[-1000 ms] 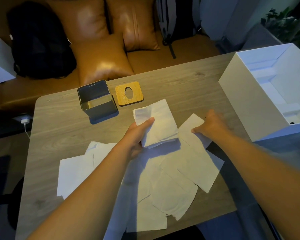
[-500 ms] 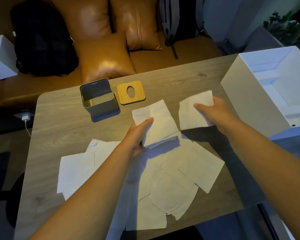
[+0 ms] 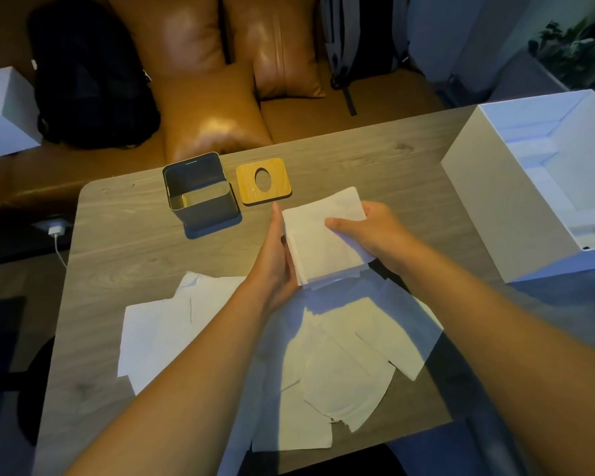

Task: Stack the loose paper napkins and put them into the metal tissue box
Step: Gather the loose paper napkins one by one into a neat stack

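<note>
Above the grey wood-grain desk point(image 3: 124, 255), both hands hold a small stack of white paper napkins point(image 3: 323, 238): the left hand point(image 3: 275, 259) braces its left edge with fingers extended, while the right hand point(image 3: 375, 231) has its fingers closed over the top sheet and right side. Loose white napkins point(image 3: 340, 365) lie scattered nearer the person. Beyond the stack stand the open grey metal tissue box point(image 3: 200, 192) and, just beside it, a square wooden lid with an oval hole point(image 3: 263, 181).

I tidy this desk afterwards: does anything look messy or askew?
Yes: loose white paper napkins lie scattered and overlapping at odd angles on the wooden table, some overhanging its near edge. The wooden lid with the oval hole lies off the open metal tissue box.
</note>
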